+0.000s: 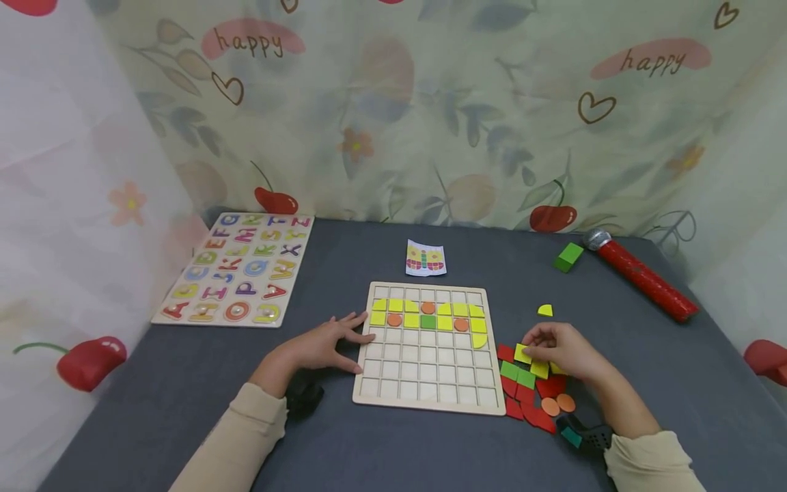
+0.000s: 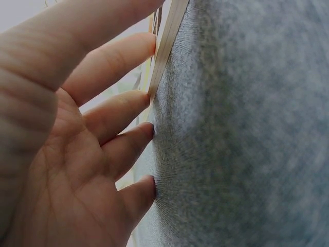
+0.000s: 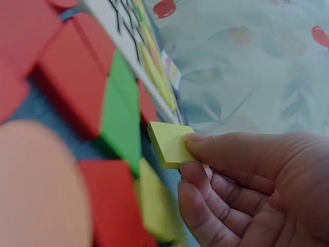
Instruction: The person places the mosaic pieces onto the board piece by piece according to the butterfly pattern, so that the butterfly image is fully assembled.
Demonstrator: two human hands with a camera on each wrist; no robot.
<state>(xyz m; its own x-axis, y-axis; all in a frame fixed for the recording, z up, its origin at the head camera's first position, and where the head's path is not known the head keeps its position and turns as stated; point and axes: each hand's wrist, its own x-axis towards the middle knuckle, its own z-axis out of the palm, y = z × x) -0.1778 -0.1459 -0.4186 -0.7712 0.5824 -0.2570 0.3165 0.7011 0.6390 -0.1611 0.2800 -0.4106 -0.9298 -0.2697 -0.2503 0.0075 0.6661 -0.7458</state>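
Note:
My right hand (image 1: 568, 350) pinches a yellow square tile (image 3: 169, 143) between thumb and fingers, just above a pile of loose tiles. Spread along the left edge of the wooden grid board (image 1: 430, 408), my left hand (image 1: 320, 345) touches its rim with straight fingers (image 2: 126, 110). The board's upper rows hold yellow tiles, several orange circles and a green square (image 1: 428, 322); the lower cells are bare. Red tiles (image 1: 540, 417), green squares (image 1: 518, 372) and orange circles (image 1: 558, 404) lie beside the board's right edge. One yellow quarter-round tile (image 1: 545, 310) sits apart, beyond the right hand.
A pattern card (image 1: 425, 260) with a butterfly picture lies behind the board. To the left is an alphabet puzzle board (image 1: 236, 270). A green block (image 1: 568, 257) and a red microphone (image 1: 642, 277) lie at the back right. A printed curtain hangs behind the table.

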